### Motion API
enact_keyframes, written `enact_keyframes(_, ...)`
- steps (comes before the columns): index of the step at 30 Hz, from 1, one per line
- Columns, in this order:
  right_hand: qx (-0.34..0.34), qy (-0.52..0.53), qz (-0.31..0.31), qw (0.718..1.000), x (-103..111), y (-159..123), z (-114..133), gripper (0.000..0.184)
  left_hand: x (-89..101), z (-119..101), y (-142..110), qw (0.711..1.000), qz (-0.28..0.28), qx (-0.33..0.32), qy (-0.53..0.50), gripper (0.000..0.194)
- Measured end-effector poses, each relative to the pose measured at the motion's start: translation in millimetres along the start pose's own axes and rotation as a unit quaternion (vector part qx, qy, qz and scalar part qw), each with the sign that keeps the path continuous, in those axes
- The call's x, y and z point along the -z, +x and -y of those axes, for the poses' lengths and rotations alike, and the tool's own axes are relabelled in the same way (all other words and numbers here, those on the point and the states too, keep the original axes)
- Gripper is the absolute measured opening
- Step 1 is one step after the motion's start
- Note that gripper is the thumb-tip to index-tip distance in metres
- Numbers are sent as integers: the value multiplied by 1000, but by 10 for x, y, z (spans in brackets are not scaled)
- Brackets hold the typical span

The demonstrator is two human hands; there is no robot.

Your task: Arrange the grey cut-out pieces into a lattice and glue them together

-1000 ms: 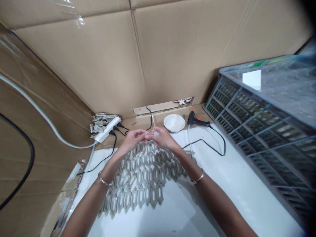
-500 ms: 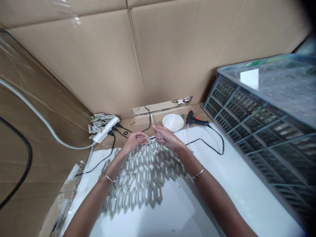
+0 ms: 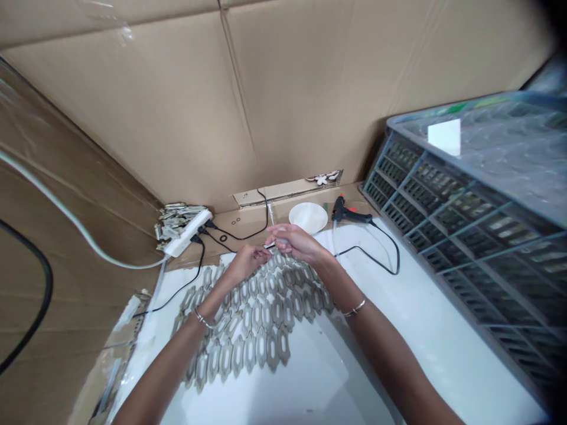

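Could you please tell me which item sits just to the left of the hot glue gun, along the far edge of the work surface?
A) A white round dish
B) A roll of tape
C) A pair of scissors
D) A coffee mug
A: the white round dish lies just left of the hot glue gun in the head view.
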State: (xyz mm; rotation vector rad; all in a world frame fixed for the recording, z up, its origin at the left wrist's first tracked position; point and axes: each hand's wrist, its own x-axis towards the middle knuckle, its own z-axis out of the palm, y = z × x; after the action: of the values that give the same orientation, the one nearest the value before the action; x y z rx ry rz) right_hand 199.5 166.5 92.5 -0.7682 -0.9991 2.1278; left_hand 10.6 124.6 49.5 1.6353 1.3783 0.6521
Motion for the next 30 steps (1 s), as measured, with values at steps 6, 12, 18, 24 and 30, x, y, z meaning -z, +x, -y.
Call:
enact_keyframes(6, 55, -38, 17, 998, 23, -14, 13, 26, -20, -15, -13, 998, -13, -27, 62, 27)
enact_keyframes(12, 81, -102, 20, 991, 26, -30, 26, 36, -62, -38, -26, 986, -64, -60, 138, 17)
enact_keyframes(18, 115, -152, 4, 982, 41, -25, -15, 35, 30, -312, -26, 989, -138, -49, -37, 36)
enact_keyframes(24, 119, -232, 5, 965, 51, -39, -8, 29, 67, -575, -13, 973, -127, -23, -190, 48)
enact_keyframes(30, 114, -251, 12, 961, 58, -39, 7, 19, 31, -561, -11, 965, -110, 12, -239, 55)
